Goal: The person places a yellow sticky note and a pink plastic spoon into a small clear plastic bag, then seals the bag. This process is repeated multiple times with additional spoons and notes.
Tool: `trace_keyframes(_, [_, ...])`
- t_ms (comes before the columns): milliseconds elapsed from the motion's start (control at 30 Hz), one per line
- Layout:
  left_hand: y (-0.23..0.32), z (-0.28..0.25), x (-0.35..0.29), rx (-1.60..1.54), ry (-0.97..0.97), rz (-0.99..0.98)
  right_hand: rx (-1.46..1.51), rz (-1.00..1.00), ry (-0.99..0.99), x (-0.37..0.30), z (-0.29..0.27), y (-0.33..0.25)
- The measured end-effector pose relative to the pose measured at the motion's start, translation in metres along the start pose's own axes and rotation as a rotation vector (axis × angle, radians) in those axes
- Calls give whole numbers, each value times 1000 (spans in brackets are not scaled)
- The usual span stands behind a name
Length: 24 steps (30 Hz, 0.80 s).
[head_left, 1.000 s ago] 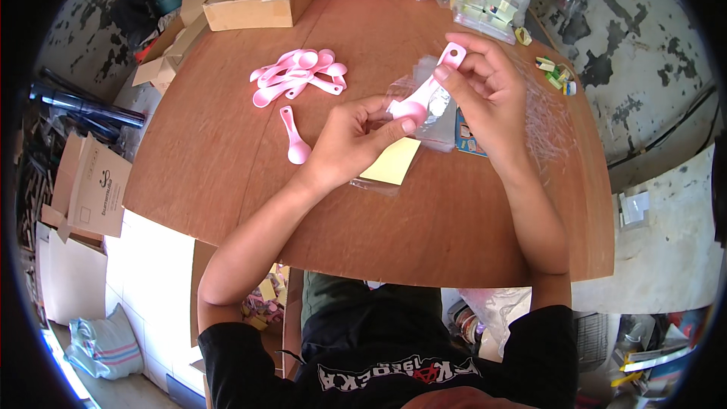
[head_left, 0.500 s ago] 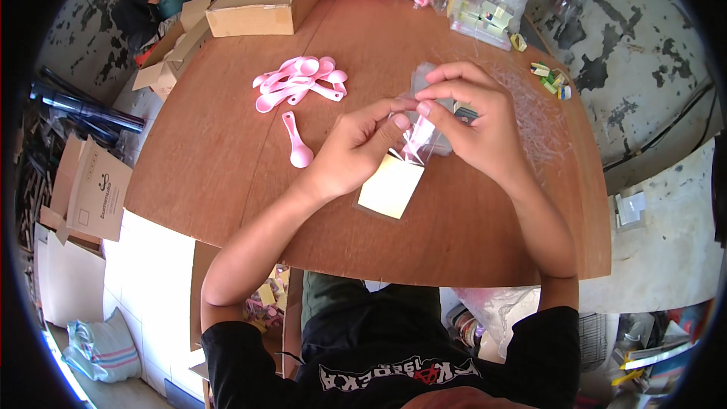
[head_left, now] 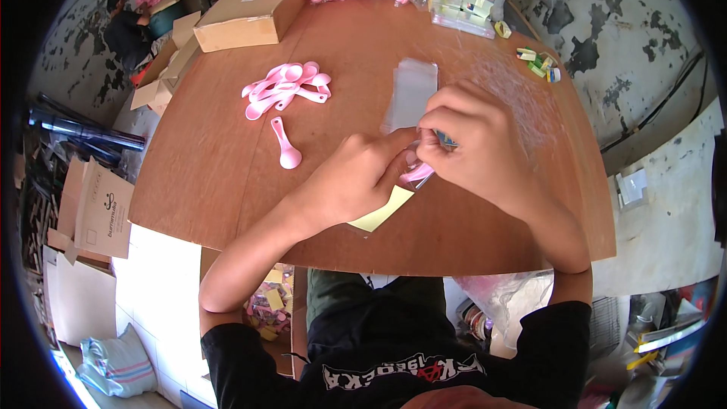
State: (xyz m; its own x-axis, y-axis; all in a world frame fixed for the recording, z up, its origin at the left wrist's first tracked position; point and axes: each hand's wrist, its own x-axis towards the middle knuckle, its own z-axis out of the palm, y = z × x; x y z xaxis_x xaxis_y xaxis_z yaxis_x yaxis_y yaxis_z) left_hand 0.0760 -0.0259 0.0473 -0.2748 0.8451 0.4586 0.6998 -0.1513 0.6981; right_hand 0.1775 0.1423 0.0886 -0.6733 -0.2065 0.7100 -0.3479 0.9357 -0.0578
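Pink spoon [head_left: 418, 173] now sits pinched between my left hand [head_left: 356, 182] and right hand [head_left: 477, 148], pulled down from its raised spot, yellow card [head_left: 382, 212] just beneath, so bagging's underway.

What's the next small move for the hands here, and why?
Probably push the pink spoon fully into the clear sleeve. Both hands, left and right, pinch together at the sleeve's mouth, only a bit of pink shows between the fingers, and the yellow card sticks out below the left hand.
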Motion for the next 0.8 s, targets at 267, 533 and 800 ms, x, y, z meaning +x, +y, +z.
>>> trace_keyframes(267, [8,10,1,-41,-27,59,517,378,67,-17,-21,9])
trace_keyframes(533, [5,18,1,-589,233,-112,1249,471,137,-44,-76,149])
trace_keyframes(800, [-8,25,12,-586,293,-189,-283,714,92,-106,-26,177])
